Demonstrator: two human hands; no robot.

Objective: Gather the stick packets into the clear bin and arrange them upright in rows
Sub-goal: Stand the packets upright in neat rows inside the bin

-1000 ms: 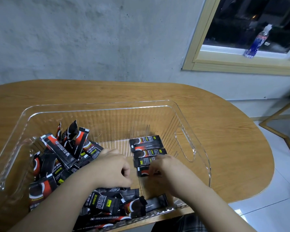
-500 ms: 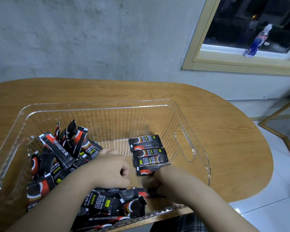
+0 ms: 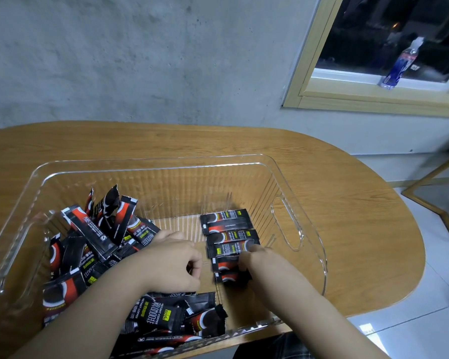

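You are in what looks like a plain room of a home or small office. You sit at a rounded, wood-grain oval table point(image 3: 347, 203) pushed against a bare grey concrete wall point(image 3: 140, 60). To your right, a pale wood-framed window point(image 3: 306, 73) shows darkness outside, with a blue-labelled clear plastic bottle point(image 3: 399, 66) standing on its sill. The floor is glossy pale tile point(image 3: 425, 320).

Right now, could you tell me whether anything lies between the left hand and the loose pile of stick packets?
Nothing visible does: the left hand already rests against the loose pile inside the clear bin.
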